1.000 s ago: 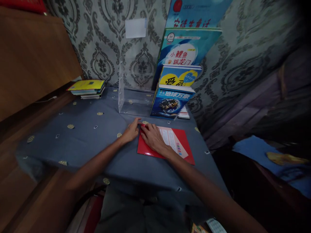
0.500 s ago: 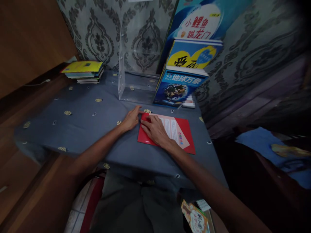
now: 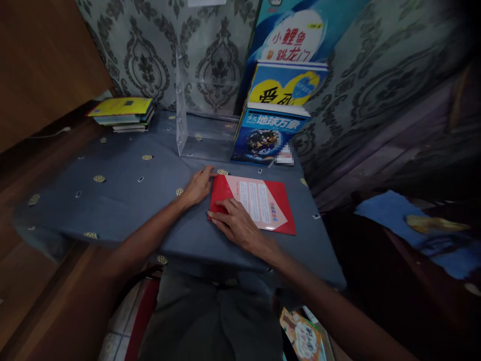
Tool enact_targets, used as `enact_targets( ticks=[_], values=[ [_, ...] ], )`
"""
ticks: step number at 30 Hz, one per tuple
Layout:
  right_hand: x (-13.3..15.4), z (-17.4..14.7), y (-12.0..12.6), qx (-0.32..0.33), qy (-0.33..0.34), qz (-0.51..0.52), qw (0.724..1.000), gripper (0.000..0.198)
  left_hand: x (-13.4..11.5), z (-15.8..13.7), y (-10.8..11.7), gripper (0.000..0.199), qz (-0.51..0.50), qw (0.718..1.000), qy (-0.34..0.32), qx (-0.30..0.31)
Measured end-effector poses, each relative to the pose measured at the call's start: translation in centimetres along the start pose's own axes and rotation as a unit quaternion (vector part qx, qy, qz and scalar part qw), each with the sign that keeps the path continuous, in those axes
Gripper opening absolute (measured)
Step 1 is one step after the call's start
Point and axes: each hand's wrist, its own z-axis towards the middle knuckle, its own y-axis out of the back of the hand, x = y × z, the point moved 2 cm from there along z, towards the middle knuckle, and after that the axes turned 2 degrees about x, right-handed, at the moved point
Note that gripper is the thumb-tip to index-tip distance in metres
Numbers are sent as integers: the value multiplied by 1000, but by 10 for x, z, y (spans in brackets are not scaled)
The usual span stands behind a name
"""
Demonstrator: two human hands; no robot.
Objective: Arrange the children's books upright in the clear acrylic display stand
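Lower on the red book (image 3: 259, 200) than half a second ago, your right hand (image 3: 240, 223) now lies over its bottom left part, while your left hand (image 3: 199, 188) stays by the top left corner. Flat on the patterned table (image 3: 124, 210), the closed book lies in front of a clear stand (image 3: 180, 123) and a blue Earth book (image 3: 266, 138) that leans upright, with a stack of books (image 3: 126, 113) well apart at the far left. Your right fingers are bent and slightly apart across the red cover, their tips near the left edge; whether thumb and index pinch that edge cannot be told. Your left fingers reach out loosely spread, thumb tip at or just beside the corner, contact unclear. Thin and glossy, with a shine along its bottom border, the book is likely light, fairly stiff and a little slippery, its corners apt to bend under a careless grip. Your surest hold is probably thumb beneath and fingers above at the left or right edge, well in from the corners.
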Motion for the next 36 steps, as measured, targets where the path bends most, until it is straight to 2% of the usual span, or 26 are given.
enact_targets(
  ticks=[4,10,16,22,29,32,36],
  values=[
    [-17,13,5,30,10,13,999,30,-2,-2,1,58,19,1000,-13,-4],
    [-52,38,0,34,-94,-45,994,41,-2,-2,0,53,21,1000,-15,-9],
    [-56,44,0,71,-146,-68,984,49,-5,-2,0,38,42,999,-24,-11],
    [-77,19,18,74,-200,-87,973,51,-8,-3,0,38,64,998,-22,-10],
    [-122,-38,48,39,-269,-89,958,52,-10,-2,0,41,73,997,-17,-9],
    [-136,-58,53,32,-285,-70,956,54,-10,-2,0,40,74,997,-17,-14],
    [-141,-68,51,14,-281,-50,958,53,-12,-2,1,38,93,995,-19,-5]
  ],
)
